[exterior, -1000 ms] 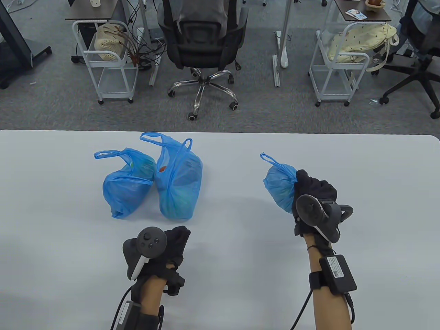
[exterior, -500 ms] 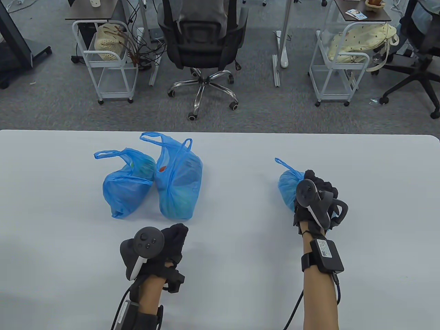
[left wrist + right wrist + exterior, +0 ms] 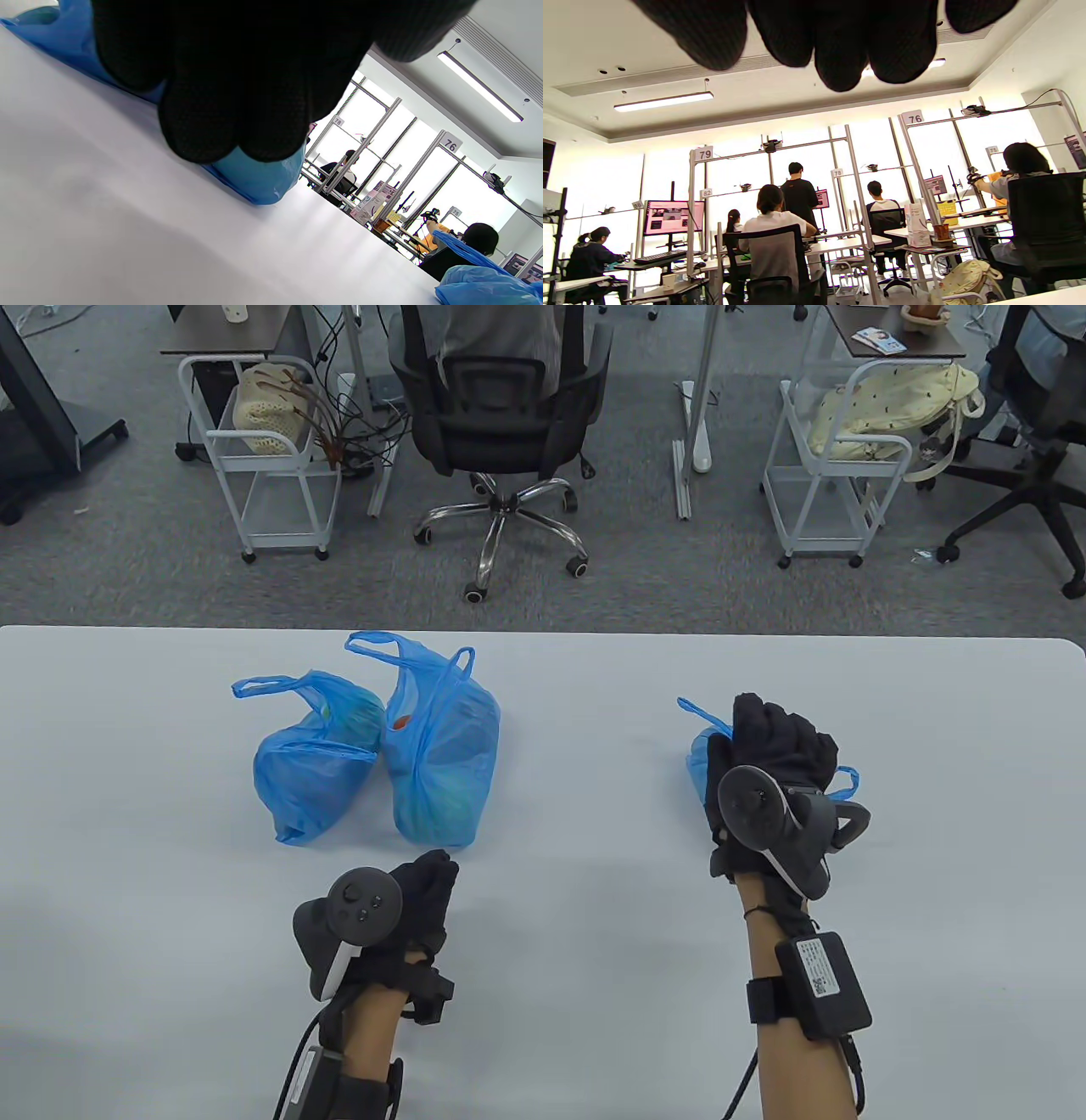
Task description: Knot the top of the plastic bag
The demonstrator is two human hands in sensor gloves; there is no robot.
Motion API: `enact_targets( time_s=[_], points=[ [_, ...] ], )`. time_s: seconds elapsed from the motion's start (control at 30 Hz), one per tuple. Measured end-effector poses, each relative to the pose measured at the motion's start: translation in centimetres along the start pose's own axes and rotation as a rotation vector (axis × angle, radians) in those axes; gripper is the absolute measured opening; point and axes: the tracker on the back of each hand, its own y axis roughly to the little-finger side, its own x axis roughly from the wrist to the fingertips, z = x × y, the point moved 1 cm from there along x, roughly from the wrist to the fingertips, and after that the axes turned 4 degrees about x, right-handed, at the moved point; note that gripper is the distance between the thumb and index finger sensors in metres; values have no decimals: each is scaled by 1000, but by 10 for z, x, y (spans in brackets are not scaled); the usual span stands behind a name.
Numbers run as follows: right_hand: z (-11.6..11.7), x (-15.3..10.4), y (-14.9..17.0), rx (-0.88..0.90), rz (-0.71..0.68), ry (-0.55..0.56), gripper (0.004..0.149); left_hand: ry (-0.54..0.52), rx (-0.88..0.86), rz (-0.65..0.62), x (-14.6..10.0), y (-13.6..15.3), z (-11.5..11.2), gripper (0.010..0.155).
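Now right hand (image 3: 776,780) has risen over the bag (image 3: 699,763), fingers uncurled; left hand (image 3: 382,916) loosely curled.

Bright, even ceiling light, windows blown out in wrist views, soft shadows, gloves blurred close-up.

Black gloved fingers (image 3: 237,84) are seen curled at the top, just above the white table (image 3: 106,220). A blue bag (image 3: 254,178) lies behind them; another blue bag (image 3: 479,284) sits far right.
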Motion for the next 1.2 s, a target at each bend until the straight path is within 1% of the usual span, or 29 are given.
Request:
enact_targets(
  time_s=[0.03,0.1,0.13,0.2,0.27,0.37,0.4,0.43,0.47,0.5,0.57,0.6,0.63,0.77,0.87,0.97,1.1,1.2],
  points=[
    [-1,-7,-4,35,3,4,56,-11,-2,0,-1,0,1,54],
    [1,-23,-11,82,-16,-27,56,-21,-5,1,-2,0,2,54],
    [7,-34,-16,110,-22,-36,56,-27,-5,4,-2,0,3,54],
    [18,-49,-19,95,-59,-33,56,-39,-1,10,-2,1,3,54],
    [39,-67,-20,127,-85,-34,55,-52,-3,9,-3,1,5,54],
    [68,-93,-16,216,-100,0,50,-55,-12,10,-3,2,5,53],
    [79,-95,-15,223,-133,-35,50,-55,-14,12,-4,2,5,53],
    [81,-96,-14,165,-122,-60,50,-52,-9,16,-4,2,4,53],
    [77,-96,-11,81,-114,-33,50,-59,1,17,-4,2,4,53],
    [76,-95,-10,97,-133,-19,50,-66,9,13,-4,1,4,52],
    [73,-95,-8,167,-119,-22,50,-83,19,17,-5,-1,6,52],
    [72,-95,-7,171,-115,-20,50,-88,24,20,-5,-2,7,51],
    [72,-95,-6,162,-114,-23,50,-95,34,27,-5,-4,8,46],
    [78,-97,-4,102,-129,-55,50,-179,60,41,-9,-14,19,45],
    [80,-95,-3,61,-153,-77,49,-271,94,48,-8,-26,32,50],
    [79,-95,-2,78,-145,-79,49,-339,204,21,-3,-43,45,55],
    [81,-96,-8,80,-168,-98,49,-366,313,-3,10,-74,59,55],
    [83,-96,-15,63,-208,-108,49,-336,444,52,28,-97,62,55]
  ],
)
